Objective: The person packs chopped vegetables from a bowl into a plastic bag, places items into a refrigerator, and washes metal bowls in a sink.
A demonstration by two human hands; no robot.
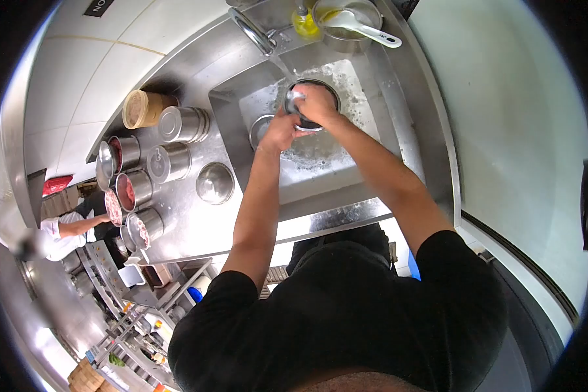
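Observation:
Over the steel sink (320,189), my left hand (281,132) grips the lower left rim of a round metal bowl (334,97). My right hand (315,104) is inside that bowl, its fingers bent around something whitish that is too small to make out. Water runs from the faucet (253,34) close to the bowl's upper left side. Another round metal dish (259,129) lies in the foamy water, partly hidden behind my left hand.
Left of the sink stand lidded steel containers (170,163), a tan tub (142,109), a round metal lid (215,183) and containers of red food (134,189). A pot (346,43) with a white ladle (359,26) sits behind the sink. A co-worker (65,228) is at far left.

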